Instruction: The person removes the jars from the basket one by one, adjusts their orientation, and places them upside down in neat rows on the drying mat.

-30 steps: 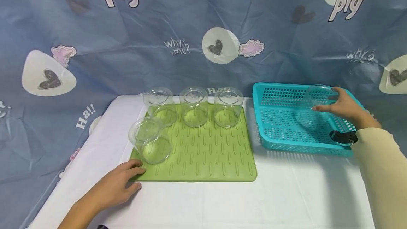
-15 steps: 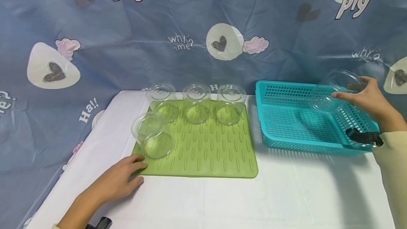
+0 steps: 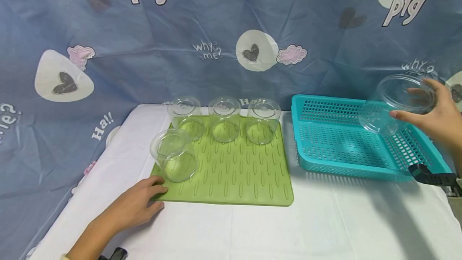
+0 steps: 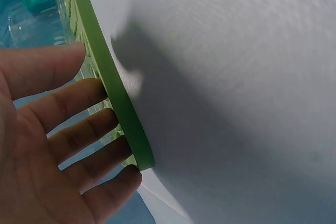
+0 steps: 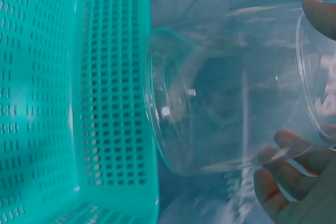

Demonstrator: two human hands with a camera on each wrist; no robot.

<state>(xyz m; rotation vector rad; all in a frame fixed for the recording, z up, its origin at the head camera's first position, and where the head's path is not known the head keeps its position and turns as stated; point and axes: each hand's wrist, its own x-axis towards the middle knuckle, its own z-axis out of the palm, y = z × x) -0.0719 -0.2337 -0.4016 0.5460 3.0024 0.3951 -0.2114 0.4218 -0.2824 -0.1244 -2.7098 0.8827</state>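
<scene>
My right hand (image 3: pixel 440 115) holds a clear plastic tub (image 3: pixel 380 115) by one end, tilted over the right end of the turquoise basket (image 3: pixel 346 163). In the right wrist view, thumb and fingers lie around one end of the tub (image 5: pixel 226 93), while its other end overlaps the basket's rim. My left hand (image 3: pixel 133 206) rests at the front left corner of the green ribbed mat (image 3: pixel 238 175), fingers loosely extended and spread. Its fingertips are right at the mat's edge (image 4: pixel 118 93) in the left wrist view. Closest to that hand on the mat stands another clear tub (image 3: pixel 177 155).
Three more clear tubs stand in a row along the mat's back, among them the middle one (image 3: pixel 224 119). Mat and basket lie on a white-covered table (image 3: pixel 252 232). Behind it hangs a blue printed cloth (image 3: pixel 173 23).
My right hand has lifted the tub from inside the basket, up and to the right, tilting it. The left hand stays at the mat corner. The head view has shifted slightly.
</scene>
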